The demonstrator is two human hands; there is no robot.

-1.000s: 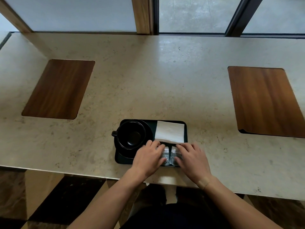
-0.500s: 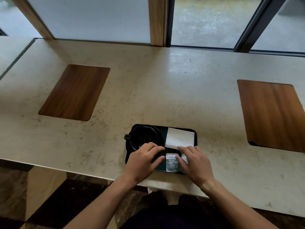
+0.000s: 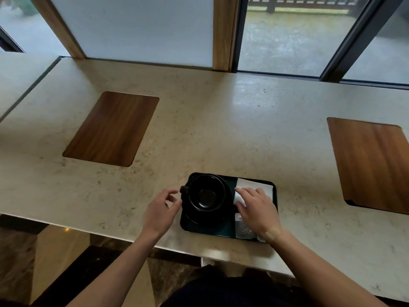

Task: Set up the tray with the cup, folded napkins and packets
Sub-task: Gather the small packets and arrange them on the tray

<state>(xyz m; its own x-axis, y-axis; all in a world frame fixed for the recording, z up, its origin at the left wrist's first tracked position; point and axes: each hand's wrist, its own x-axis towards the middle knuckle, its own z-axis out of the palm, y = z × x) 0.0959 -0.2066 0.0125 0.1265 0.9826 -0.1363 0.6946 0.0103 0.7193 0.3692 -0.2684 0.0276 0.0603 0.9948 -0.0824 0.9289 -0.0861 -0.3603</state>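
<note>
At the worktop's near edge: tray (image 3: 275, 197) holds cup (image 3: 207, 193), napkin (image 3: 263, 187), packets (image 3: 243, 230). Left hand (image 3: 160, 210) fingers loosely curled, empty, beside cup handle; right hand (image 3: 257, 207) flat on napkin. Looks nearly done, only final straightening left.

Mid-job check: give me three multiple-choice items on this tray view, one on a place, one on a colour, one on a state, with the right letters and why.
1. Where does the cup sit on the tray?
A left part
B right part
C off it

2. The napkin is:
A black
B white
C red

3. The left hand is:
A gripping the cup handle
B open beside the cup
C flat on the napkin

Answers:
1 A, napkin and packets fill the right.
2 B, bright against the dark tray.
3 B, its fingers curl, holding nothing; the right hand rests on the napkin.
</note>
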